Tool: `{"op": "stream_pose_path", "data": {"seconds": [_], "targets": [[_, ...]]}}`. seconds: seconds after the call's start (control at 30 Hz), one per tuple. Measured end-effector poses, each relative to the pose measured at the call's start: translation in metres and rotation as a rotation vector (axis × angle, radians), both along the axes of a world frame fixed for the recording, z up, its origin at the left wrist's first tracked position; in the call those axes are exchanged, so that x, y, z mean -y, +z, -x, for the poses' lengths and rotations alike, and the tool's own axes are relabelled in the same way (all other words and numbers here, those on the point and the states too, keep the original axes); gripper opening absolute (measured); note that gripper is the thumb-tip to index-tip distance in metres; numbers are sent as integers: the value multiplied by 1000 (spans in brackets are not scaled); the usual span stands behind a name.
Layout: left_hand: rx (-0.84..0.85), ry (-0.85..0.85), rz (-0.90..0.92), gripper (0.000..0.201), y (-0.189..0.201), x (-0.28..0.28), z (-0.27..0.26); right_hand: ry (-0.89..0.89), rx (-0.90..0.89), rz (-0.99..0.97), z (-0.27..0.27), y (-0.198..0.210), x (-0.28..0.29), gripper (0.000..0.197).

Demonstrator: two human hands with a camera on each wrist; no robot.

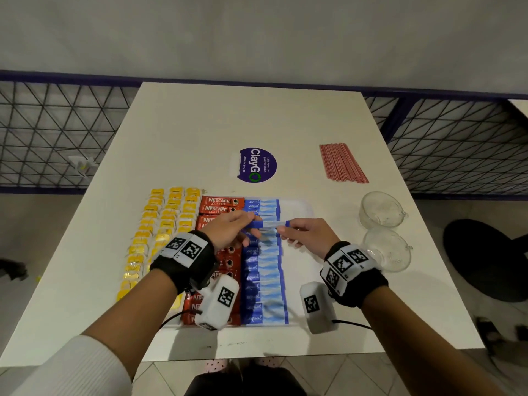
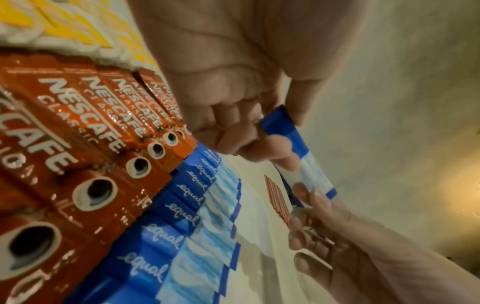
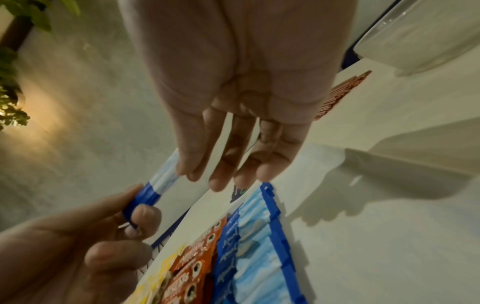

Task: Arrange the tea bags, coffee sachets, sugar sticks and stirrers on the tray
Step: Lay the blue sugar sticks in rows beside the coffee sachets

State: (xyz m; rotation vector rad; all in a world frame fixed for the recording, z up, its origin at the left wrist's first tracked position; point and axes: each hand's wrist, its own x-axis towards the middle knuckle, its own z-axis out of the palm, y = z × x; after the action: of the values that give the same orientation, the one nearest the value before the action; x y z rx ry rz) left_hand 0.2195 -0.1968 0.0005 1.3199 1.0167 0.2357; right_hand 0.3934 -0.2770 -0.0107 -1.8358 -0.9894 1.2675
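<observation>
A white tray point(image 1: 299, 212) holds a column of red coffee sachets point(image 1: 218, 205) and a column of blue sugar sticks point(image 1: 264, 281). Yellow tea bags point(image 1: 160, 224) lie in rows to their left. Above the sugar column, one blue sugar stick point(image 1: 271, 224) is held level between both hands. My left hand point(image 1: 253, 221) pinches its dark blue end point(image 2: 279, 121). My right hand point(image 1: 283, 228) pinches the other end between thumb and forefinger, its other fingers point(image 3: 223, 164) straight. Red stirrers point(image 1: 341, 162) lie in a bundle at the far right of the table.
Two clear glass bowls point(image 1: 381, 210) point(image 1: 388, 250) stand right of the tray. A round purple sticker point(image 1: 257, 164) sits mid-table beyond the tray. The table's edges drop off left, right and near me, with wire fencing point(image 1: 57, 132) behind.
</observation>
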Motion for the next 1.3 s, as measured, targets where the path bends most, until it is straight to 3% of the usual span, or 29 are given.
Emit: {"op": "stream_pose_path", "data": {"seconds": [0.13, 0.27, 0.37, 0.6, 0.8, 1.1, 1.3], "targets": [[-76, -41, -101, 17, -15, 2, 9, -6, -113, 48, 1, -9, 3, 32], [-62, 62, -137, 19, -26, 4, 15, -87, -395, 94, 3, -9, 5, 13], [-65, 80, -156, 17, -30, 5, 15, -88, -346, 74, 7, -12, 6, 1], [-189, -4, -174, 2, -29, 8, 16, -96, -192, 149, 6, -28, 9, 11], [-313, -106, -282, 17, -34, 10, 15, -140, -177, 163, 9, -35, 14, 12], [-530, -367, -564, 17, -43, 10, 10, -196, -225, 188, 10, -40, 20, 12], [-522, -403, -605, 21, -45, 10, 8, -176, -141, 200, 8, -47, 20, 14]]}}
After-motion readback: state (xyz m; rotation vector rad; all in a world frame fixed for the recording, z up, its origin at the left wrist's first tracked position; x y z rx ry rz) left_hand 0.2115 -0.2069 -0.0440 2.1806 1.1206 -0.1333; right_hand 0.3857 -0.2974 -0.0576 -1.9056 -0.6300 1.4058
